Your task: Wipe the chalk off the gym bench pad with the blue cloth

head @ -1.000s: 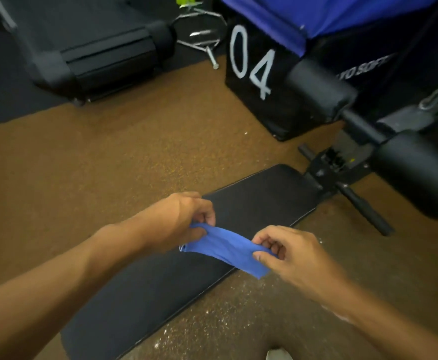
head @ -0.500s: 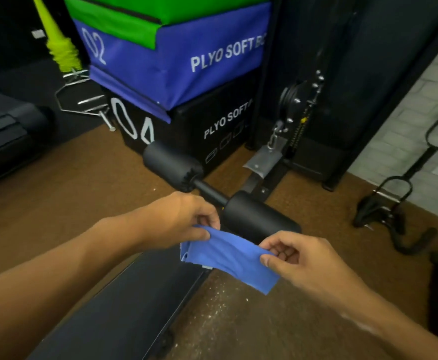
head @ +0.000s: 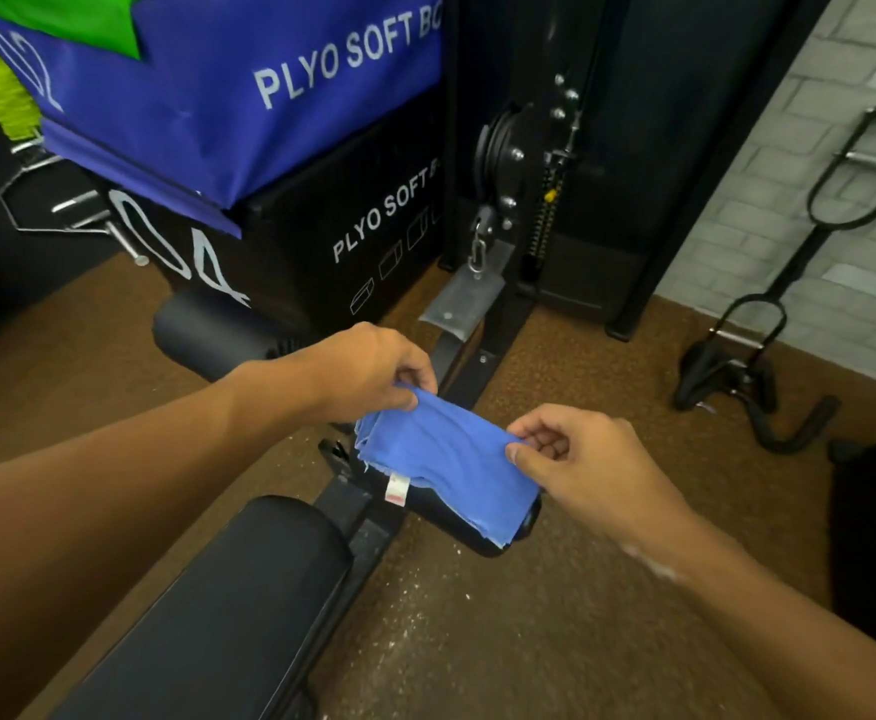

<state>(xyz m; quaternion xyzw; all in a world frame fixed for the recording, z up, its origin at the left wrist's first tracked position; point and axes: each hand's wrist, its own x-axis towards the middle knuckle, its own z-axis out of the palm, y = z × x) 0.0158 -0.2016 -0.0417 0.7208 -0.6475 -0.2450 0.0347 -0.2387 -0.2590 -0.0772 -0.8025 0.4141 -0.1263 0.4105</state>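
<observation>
The blue cloth is folded into layers and stretched in the air between my two hands. My left hand pinches its upper left corner. My right hand pinches its right edge. A small white tag hangs from the cloth's lower edge. The black bench pad runs from the lower left toward the centre, below and left of the cloth. A black foam roller at the bench's end sits just under the cloth, partly hidden by it.
White chalk dust speckles the brown floor right of the bench. Stacked plyo soft boxes, blue over black, stand behind. A cable machine is at centre back. Metal cable handles lean on the brick wall at right.
The view has swung up and right from the bench pad to its roller end and the cable machine. Both hands keep hold of the cloth, now held over the roller.
</observation>
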